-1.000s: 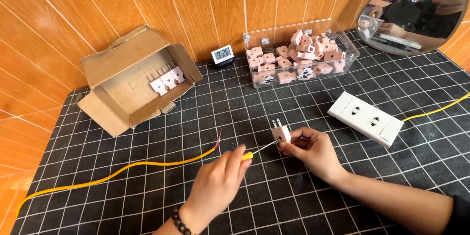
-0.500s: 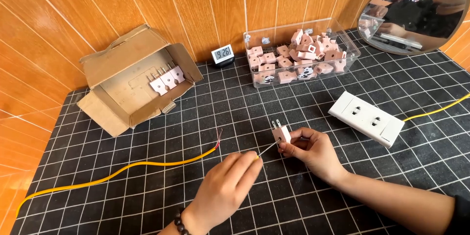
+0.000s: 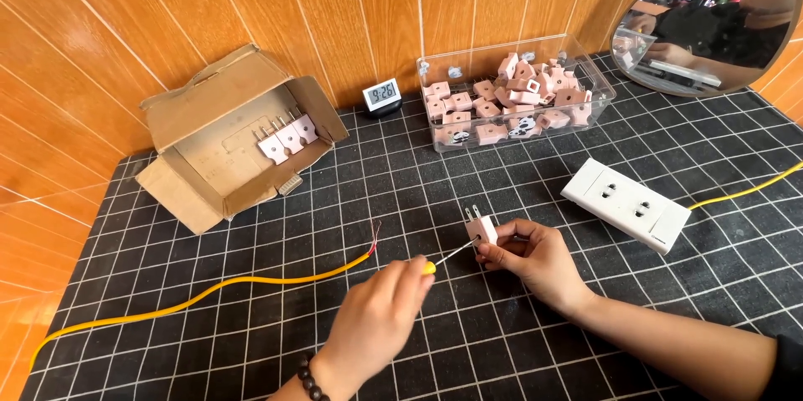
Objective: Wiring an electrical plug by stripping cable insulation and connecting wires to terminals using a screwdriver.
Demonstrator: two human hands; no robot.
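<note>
Gripping a small pink plug adapter (image 3: 481, 229) w/ two metal prongs pointing up, the right hand (image 3: 535, 260) has its fingers curled tight around the body, holding it just above the black gridded mat (image 3: 251, 342) near the middle of the table. Left hand (image 3: 376, 321) is closed on a small screwdriver (image 3: 447, 255) w/ a yellow handle end, fingers pinched narrow round it; the thin shaft runs up-right & its tip meets the adapter's side. Beaded bracelet (image 3: 308, 382) on the left wrist. Yellow cable (image 3: 217, 288) lies across the mat to the left of the hands, its bared red-tipped end (image 3: 375, 234) near the screwdriver but apart from it. White double socket block (image 3: 626, 204) sits right of the adapter, well clear, w/ another yellow lead (image 3: 744, 192) running off it. Farther back: clear plastic tub (image 3: 602, 100) full of more pink adapters, a small digital clock (image 3: 382, 97), & an open cardboard box (image 3: 209, 108) on its side w/ a few adapters inside. Round mirror (image 3: 711, 25) at top right against the wood-panel wall (image 3: 167, 8).
</note>
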